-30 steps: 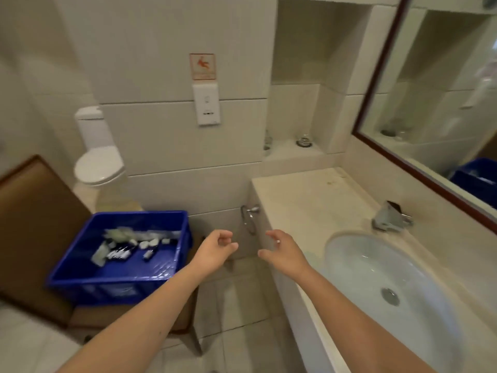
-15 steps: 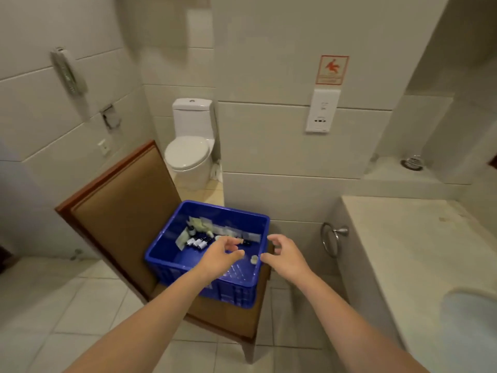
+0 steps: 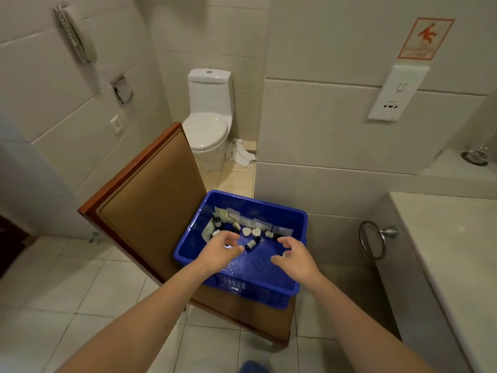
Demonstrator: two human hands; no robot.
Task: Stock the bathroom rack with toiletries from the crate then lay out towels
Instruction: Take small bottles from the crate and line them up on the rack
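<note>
Blue crate (image 3: 255, 285) on a chair (image 3: 150, 200) holds small bottles (image 3: 251, 243), sachets (image 3: 258, 223) and seemingly soaps (image 3: 247, 232)

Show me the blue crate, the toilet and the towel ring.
blue crate (image 3: 263, 292): head view, front wall.
toilet (image 3: 205, 129): head view, closed lid.
towel ring (image 3: 389, 232): head view, wall mount.

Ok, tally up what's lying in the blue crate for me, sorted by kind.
Small dark bottles: 4
Pale flat sachets: 6
Small white rounded pieces: 3
Total: 13 visible in the blue crate; the left hand and right hand hover over part of its floor, so more may be hidden.
</note>
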